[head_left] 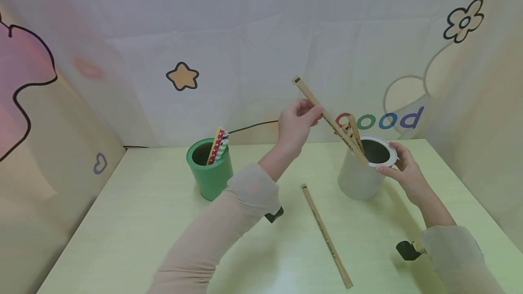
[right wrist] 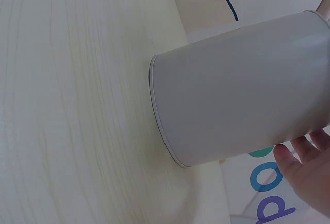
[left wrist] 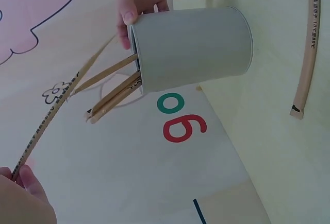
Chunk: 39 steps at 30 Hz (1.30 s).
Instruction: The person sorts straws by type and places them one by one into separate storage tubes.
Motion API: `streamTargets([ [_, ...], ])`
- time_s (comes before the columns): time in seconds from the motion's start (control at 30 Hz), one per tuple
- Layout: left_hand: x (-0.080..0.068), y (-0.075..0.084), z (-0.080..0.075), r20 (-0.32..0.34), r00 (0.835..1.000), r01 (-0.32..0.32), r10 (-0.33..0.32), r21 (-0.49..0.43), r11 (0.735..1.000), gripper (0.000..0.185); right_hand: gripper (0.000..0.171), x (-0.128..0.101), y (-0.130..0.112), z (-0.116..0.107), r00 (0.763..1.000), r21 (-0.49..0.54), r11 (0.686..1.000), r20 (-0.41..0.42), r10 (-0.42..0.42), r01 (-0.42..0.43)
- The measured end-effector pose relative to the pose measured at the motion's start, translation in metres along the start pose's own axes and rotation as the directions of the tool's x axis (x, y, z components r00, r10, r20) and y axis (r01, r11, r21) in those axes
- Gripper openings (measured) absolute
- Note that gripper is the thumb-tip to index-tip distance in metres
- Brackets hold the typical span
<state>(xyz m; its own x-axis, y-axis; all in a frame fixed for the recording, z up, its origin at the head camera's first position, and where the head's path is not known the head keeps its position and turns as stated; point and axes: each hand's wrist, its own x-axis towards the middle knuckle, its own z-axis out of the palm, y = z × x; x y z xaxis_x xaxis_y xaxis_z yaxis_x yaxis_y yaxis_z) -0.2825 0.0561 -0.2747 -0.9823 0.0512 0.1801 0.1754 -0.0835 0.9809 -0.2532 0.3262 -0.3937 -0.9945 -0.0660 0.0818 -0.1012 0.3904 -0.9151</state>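
Observation:
My left hand (head_left: 310,115) pinches a long wooden stick (head_left: 327,119) that slants down to the right, its lower end at the mouth of a pale grey cup (head_left: 359,178). My right hand (head_left: 394,164) grips that cup by its rim on the right side. In the left wrist view the grey cup (left wrist: 196,46) holds several more wooden sticks (left wrist: 111,92), and the held stick (left wrist: 51,116) runs to it from my left fingers (left wrist: 23,183). The right wrist view shows the cup wall (right wrist: 242,90) and my right fingers (right wrist: 307,170).
Another wooden stick (head_left: 327,235) lies flat on the light table (head_left: 122,239) in front of the grey cup. A green cup (head_left: 210,171) with patterned sticks (head_left: 218,146) stands at the left rear. Printed cloth walls close in the back and both sides.

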Motion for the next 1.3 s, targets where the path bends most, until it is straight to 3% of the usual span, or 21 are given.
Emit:
streamTargets([
  [0.23, 0.006, -0.002, 0.006, -0.135, 0.990, -0.043, 0.039, -0.027, 0.999, 0.015, 0.070, -0.001, 0.000, 0.000, 1.000, 0.014, 1.000, 0.001, -0.013, 0.013],
  [0.4, 0.009, -0.009, 0.013, -0.177, 0.983, -0.054, 0.054, 0.002, 0.999, 0.014, 0.070, 0.000, 0.000, -0.001, 1.000, 0.015, 1.000, 0.002, -0.012, 0.012],
  [0.83, 0.002, -0.033, 0.037, -0.134, 0.990, -0.024, 0.047, 0.170, 0.985, 0.012, 0.070, -0.001, 0.000, -0.002, 1.000, 0.002, 1.000, -0.001, 0.001, -0.001],
  [1.1, -0.008, -0.055, 0.051, -0.072, 0.997, 0.057, -0.039, 0.269, 0.961, 0.012, 0.069, 0.000, -0.001, -0.001, 1.000, 0.008, 1.000, -0.001, 0.015, -0.014],
  [1.3, -0.013, -0.068, 0.061, -0.062, 0.992, 0.126, -0.113, 0.279, 0.952, 0.012, 0.069, 0.000, -0.002, 0.000, 1.000, 0.013, 1.000, -0.001, 0.004, -0.004],
])
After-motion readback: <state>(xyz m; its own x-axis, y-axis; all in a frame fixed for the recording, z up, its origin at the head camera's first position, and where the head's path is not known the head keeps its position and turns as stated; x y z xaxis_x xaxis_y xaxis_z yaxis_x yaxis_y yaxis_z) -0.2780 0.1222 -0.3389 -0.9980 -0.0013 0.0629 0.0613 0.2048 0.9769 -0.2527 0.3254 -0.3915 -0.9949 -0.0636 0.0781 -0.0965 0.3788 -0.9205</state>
